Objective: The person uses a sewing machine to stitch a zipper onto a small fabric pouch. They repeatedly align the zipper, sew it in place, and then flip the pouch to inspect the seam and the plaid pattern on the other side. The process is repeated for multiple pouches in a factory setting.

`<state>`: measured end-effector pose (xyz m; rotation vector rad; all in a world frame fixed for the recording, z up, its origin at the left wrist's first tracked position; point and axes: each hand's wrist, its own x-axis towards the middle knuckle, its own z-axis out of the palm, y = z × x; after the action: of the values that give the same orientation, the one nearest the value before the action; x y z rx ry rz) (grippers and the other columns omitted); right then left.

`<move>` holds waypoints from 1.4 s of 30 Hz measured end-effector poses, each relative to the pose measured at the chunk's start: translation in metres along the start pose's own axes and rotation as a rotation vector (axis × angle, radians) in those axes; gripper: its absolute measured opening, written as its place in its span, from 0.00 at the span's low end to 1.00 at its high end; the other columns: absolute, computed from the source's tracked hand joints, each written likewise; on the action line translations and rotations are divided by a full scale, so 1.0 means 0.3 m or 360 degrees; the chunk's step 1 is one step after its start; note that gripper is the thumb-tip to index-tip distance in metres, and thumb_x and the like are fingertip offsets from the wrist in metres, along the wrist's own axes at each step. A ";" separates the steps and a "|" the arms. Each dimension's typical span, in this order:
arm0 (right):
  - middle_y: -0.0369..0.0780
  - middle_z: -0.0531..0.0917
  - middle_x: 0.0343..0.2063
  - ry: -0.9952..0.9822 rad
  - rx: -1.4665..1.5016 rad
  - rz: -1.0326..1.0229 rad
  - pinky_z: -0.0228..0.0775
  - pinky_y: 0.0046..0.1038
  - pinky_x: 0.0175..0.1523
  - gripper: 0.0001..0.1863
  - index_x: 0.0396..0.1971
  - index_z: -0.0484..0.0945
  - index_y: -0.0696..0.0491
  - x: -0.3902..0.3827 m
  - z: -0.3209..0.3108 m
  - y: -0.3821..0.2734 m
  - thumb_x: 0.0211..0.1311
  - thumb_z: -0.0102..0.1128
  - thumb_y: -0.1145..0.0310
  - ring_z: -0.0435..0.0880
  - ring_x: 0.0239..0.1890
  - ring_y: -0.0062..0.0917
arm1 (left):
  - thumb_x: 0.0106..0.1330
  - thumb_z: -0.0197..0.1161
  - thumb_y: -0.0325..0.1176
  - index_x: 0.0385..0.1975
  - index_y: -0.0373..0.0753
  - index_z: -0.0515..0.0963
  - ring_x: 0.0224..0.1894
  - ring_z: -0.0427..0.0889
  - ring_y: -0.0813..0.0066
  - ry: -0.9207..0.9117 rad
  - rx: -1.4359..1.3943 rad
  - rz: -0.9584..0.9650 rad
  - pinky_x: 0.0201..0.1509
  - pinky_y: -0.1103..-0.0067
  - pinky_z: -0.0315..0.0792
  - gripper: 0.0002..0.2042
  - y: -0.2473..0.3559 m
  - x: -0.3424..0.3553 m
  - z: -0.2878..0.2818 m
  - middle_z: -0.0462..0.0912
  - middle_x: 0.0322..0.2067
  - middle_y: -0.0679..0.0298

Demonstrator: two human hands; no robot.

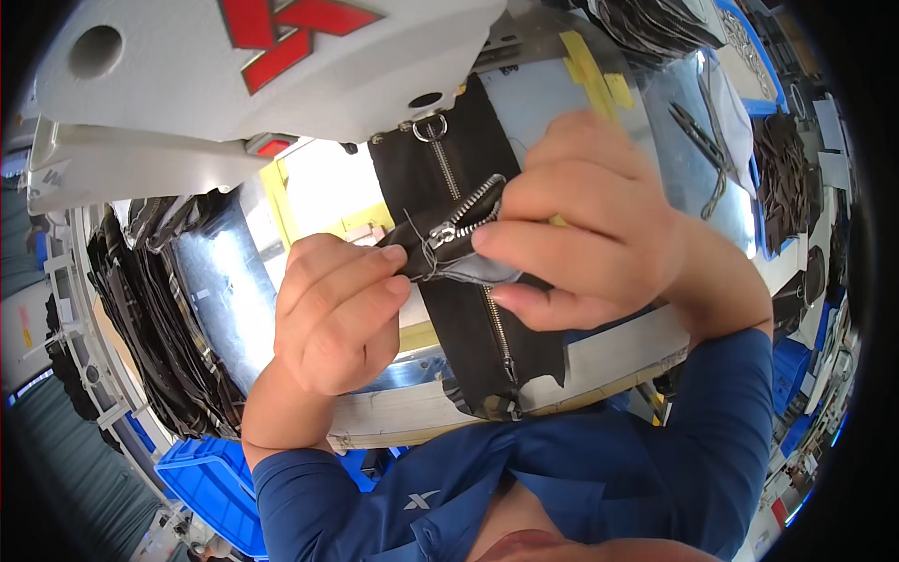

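Observation:
Between both hands, over the sewing bed, is a small dark fabric piece with a metal zipper (479,208); its silvery slider sits near the left end and the teeth spread apart to the right. My left hand (337,314) pinches the left end, where loose threads hang. The fingers of my right hand (590,225) close on the right end, where some grey lining shows. Beneath them lies a long black fabric panel (449,332) with a metal zipper down its middle and a D-ring (430,128) at its far end. Its near end reaches over the table's front edge.
A white sewing machine (375,56) with a red emblem fills the upper left. Stacked dark fabric pieces (159,323) stand at left, more (655,28) at the far right. Thread snips (698,136) lie right of yellow tape (585,70). A blue crate (211,487) stands lower left.

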<state>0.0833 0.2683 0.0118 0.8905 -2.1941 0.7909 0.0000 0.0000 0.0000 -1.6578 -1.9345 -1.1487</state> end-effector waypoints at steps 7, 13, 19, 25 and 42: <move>0.41 0.85 0.34 0.0089 0.0049 0.0027 0.70 0.35 0.34 0.14 0.37 0.89 0.58 0.003 0.018 0.035 0.49 0.76 0.70 0.82 0.30 0.33 | 0.51 0.69 0.09 0.42 0.33 0.80 0.35 0.85 0.58 -0.0014 -0.0035 -0.0021 0.37 0.67 0.80 0.19 -0.001 0.003 -0.010 0.89 0.39 0.51; 0.42 0.84 0.31 0.0153 -0.0294 -0.0175 0.71 0.33 0.33 0.14 0.36 0.87 0.60 -0.011 0.048 0.017 0.46 0.72 0.73 0.82 0.30 0.31 | 0.60 0.69 0.12 0.45 0.35 0.77 0.35 0.85 0.57 -0.0099 -0.0035 -0.0110 0.41 0.66 0.81 0.16 0.008 0.009 -0.008 0.89 0.39 0.52; 0.42 0.84 0.32 -0.0230 -0.0192 0.0043 0.73 0.35 0.36 0.14 0.35 0.85 0.61 0.013 0.006 -0.032 0.47 0.69 0.71 0.82 0.31 0.35 | 0.60 0.70 0.12 0.44 0.32 0.83 0.34 0.85 0.59 -0.0066 0.0158 -0.0266 0.41 0.70 0.79 0.14 0.014 0.022 0.015 0.88 0.34 0.53; 0.42 0.83 0.33 -0.0210 -0.0013 0.0308 0.72 0.36 0.39 0.15 0.38 0.85 0.59 0.009 0.013 -0.033 0.52 0.77 0.70 0.82 0.33 0.37 | 0.54 0.72 0.11 0.43 0.30 0.87 0.32 0.84 0.60 -0.0082 0.0003 -0.0345 0.38 0.72 0.79 0.15 -0.011 0.032 0.022 0.86 0.31 0.56; 0.38 0.80 0.30 -0.0091 0.0270 0.0377 0.68 0.35 0.34 0.12 0.34 0.85 0.55 0.005 0.043 -0.066 0.47 0.75 0.76 0.79 0.29 0.33 | 0.41 0.68 0.12 0.43 0.27 0.85 0.33 0.82 0.62 -0.0090 -0.0046 -0.0003 0.35 0.71 0.76 0.23 0.025 0.009 0.029 0.86 0.37 0.53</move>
<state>0.0931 0.2469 0.0105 0.7485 -2.3381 1.0905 0.0083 0.0084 -0.0008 -1.7215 -1.9627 -1.1478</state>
